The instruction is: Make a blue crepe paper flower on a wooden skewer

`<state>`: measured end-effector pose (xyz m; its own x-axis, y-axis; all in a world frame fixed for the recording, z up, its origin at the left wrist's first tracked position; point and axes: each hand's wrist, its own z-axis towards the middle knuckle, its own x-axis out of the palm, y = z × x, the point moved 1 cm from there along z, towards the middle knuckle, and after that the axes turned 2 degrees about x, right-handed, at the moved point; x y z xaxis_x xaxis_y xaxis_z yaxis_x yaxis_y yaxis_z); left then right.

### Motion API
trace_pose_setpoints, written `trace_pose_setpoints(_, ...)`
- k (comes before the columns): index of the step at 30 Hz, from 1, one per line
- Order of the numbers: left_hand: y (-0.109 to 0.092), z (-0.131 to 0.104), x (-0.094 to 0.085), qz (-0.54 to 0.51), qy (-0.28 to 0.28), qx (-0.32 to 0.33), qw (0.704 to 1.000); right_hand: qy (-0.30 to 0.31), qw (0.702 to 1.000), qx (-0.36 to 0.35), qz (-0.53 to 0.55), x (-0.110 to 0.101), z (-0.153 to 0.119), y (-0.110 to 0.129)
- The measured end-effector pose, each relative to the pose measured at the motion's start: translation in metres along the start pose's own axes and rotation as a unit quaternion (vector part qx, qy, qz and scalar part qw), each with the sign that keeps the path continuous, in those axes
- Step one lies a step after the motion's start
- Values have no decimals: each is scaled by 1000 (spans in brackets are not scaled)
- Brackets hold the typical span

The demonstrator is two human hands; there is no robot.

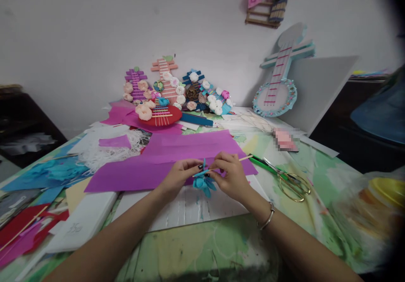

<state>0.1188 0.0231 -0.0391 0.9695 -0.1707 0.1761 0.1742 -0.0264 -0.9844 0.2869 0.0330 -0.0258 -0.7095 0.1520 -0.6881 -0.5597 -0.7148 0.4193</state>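
My left hand (180, 176) is closed, its thumb and forefinger pinching a blue strip at the top of a blue crepe-paper flower (203, 185). The petals of the flower hang below the fingertips. My right hand (229, 174) is closed on a thin wooden stick (245, 158), which slants across the blue strip and sticks out to the right. Both hands almost meet above a white board (190, 208) with shiny streaks. Purple crepe paper (133, 172) lies just behind them. The fingers partly hide where stick and strip meet.
Gold-handled scissors (292, 185) and a green cutter (262, 163) lie right of my hands. White paper shreds (106, 153) and blue paper (60, 170) are on the left. Flower-decorated lute models (161, 115) stand along the wall. A yellow-lidded tub (387, 191) sits at right.
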Motion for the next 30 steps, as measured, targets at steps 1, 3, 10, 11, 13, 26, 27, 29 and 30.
trace_pose_setpoints(1, 1, 0, 0, -12, 7, -11, 1000, 1, 1000, 1, 5, 0, 0, 1)
trace_pose_setpoints(3, 1, 1, -1, -32, 2, -9, 999, 1, 1000, 8, 9, 1, 0, 2)
trace_pose_setpoints(10, 2, 0, -1, -61, 15, -20, 998, 3, 1000, 8, 11, 1, 0, 3)
trace_pose_setpoints(11, 2, 0, 0, -68, 31, -27, 997, 2, 1000, 8, 12, 1, 0, 2)
trace_pose_setpoints(13, 2, 0, 1, -79, 64, -35, 994, 0, 1000, 10, 18, 1, 0, 2)
trace_pose_setpoints(26, 5, -1, -4, -101, 88, -60, 989, -11, 1000, 0, 29, 2, -2, 3)
trace_pose_setpoints(27, 4, -1, -3, -107, 77, -59, 990, -14, 999, -2, 30, 2, -2, 3)
trace_pose_setpoints(29, 4, 0, -2, -120, 54, -58, 990, -25, 999, -4, 33, 2, -3, 3)
trace_pose_setpoints(30, 3, 0, -1, -127, 45, -57, 989, -33, 999, -4, 34, 2, -3, 4)
